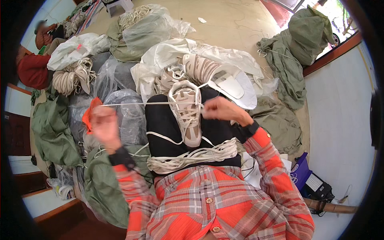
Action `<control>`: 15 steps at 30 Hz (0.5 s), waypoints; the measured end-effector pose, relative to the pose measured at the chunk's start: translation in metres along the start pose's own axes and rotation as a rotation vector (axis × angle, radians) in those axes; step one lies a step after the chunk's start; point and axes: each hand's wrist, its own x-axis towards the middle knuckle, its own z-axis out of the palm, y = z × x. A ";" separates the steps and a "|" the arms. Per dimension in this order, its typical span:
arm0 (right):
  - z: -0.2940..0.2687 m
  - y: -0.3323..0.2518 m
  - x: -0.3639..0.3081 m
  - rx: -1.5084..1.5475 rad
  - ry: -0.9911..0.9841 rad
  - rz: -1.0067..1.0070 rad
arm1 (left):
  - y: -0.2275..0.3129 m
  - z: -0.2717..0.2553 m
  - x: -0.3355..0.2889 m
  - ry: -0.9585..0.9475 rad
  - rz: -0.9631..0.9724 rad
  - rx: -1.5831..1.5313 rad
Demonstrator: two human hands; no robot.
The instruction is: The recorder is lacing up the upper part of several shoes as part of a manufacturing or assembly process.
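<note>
A beige and white sneaker [191, 124] rests on my lap, toe toward me, its lower front laced. From its upper part a white shoelace [136, 104] stretches taut to the left. My left hand [105, 126], smeared by motion, is closed on that lace well left of the shoe. At the shoe's right side, my right hand [220, 109] has its fingers pinched together on the lace by the eyelets; the fingertips are partly hidden. A bundle of loose white laces [192, 156] lies across my lap, just below the toe.
Beyond my knees sit a stack of nested beige shoe uppers [200, 69] and a white insole-shaped piece [229, 83] on white sacks. Green sacks [56, 130] and clear plastic bags [126, 116] crowd the left. A person in red [34, 70] sits at far left.
</note>
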 end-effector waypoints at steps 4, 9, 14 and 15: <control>0.021 0.000 0.040 0.355 0.359 0.047 | 0.059 0.060 0.016 -0.184 0.063 0.216; 0.037 -0.012 0.048 0.129 0.296 0.005 | -0.021 0.094 -0.007 0.333 0.317 0.563; 0.117 -0.023 0.071 -0.344 0.137 -0.352 | -0.039 0.057 -0.009 0.003 -0.238 0.323; 0.121 -0.033 0.064 -0.387 -0.042 -0.340 | -0.063 0.046 -0.018 0.063 -0.210 0.687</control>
